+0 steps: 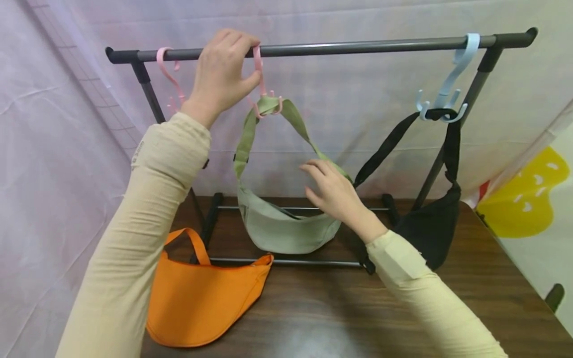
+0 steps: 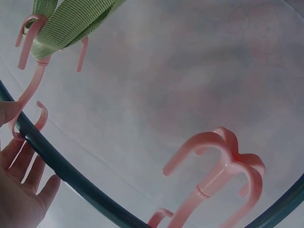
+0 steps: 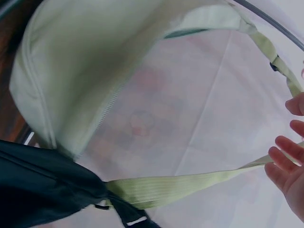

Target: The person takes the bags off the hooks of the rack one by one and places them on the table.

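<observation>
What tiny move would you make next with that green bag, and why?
Probably let the left hand release the pink hook. The hook already sits over the rail, the green bag hangs from it by its strap, and the right hand is open beside the strap, ready to steady any swing.

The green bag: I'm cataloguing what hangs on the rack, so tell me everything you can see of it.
The green bag is a pale sage crescent-shaped pouch, of what looks like canvas, with a zip along its top edge and a webbing strap of the same colour. The strap loops over a pink hook on the rack's top bar, so the pouch hangs above the wooden table. The left hand holds the hook; the right hand is at the strap.
</observation>
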Tool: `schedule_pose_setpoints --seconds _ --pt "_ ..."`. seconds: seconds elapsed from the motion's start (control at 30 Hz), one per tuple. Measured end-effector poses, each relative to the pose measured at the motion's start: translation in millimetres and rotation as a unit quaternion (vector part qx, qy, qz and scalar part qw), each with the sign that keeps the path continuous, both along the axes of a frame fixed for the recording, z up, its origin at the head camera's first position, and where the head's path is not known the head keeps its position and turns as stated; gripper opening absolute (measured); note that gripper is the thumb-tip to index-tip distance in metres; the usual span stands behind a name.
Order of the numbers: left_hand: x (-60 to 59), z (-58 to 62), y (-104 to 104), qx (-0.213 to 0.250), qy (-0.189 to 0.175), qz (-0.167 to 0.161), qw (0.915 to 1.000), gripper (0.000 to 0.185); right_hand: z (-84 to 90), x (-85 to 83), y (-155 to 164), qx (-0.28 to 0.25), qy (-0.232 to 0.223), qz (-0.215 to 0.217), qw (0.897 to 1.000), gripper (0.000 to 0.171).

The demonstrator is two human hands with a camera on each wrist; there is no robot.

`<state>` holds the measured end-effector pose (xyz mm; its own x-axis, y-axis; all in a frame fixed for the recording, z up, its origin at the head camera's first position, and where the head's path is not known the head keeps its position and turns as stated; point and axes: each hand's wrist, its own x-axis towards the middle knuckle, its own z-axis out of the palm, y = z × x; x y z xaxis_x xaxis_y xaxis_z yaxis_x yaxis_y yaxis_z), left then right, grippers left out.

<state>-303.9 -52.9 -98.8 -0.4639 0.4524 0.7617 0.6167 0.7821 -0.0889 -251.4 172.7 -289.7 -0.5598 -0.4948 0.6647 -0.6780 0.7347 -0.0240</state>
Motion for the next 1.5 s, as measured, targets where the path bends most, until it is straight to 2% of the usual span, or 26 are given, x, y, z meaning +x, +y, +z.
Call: schedule_pose_setpoints --seconds 0.4,0.5,0.6,0.77,1.03,1.27,1.5 --pt "0.1 1.9 0.4 -0.002 -0.006 0.009 0.9999 0.035 32.1 -14.7 -4.0 -0.014 0.033 -0.010 0.999 0.037" --pt "0.2 2.3 0.0 -0.003 -0.008 0.011 0.9999 0.036 36.8 -19.6 -4.2 -0.034 0.039 -0.014 0.999 0.036" --pt "1.1 2.1 0.2 -0.004 -0.009 0.011 0.9999 0.036 40.5 -26.3 -5.0 -0.079 0.042 -0.016 0.996 0.034" --pt "2.9 1.4 0.8 -0.004 -0.008 0.011 0.9999 0.036 46.6 -38.7 -9.6 -0.150 0.023 -0.034 0.988 0.037" --pt "5.0 3.0 3.2 -0.010 0.007 0.007 0.9999 0.035 55.8 -49.0 -17.4 -0.197 -0.051 -0.062 0.977 0.035" --pt "5.0 2.8 4.2 -0.010 0.004 0.003 0.9999 0.035 52.8 -53.3 -20.5 -0.244 -0.049 -0.067 0.966 0.018" --pt "6.1 3.4 3.6 -0.006 -0.004 0.013 0.9999 0.035 61.6 -55.8 -16.4 -0.260 -0.021 -0.066 0.963 0.015"
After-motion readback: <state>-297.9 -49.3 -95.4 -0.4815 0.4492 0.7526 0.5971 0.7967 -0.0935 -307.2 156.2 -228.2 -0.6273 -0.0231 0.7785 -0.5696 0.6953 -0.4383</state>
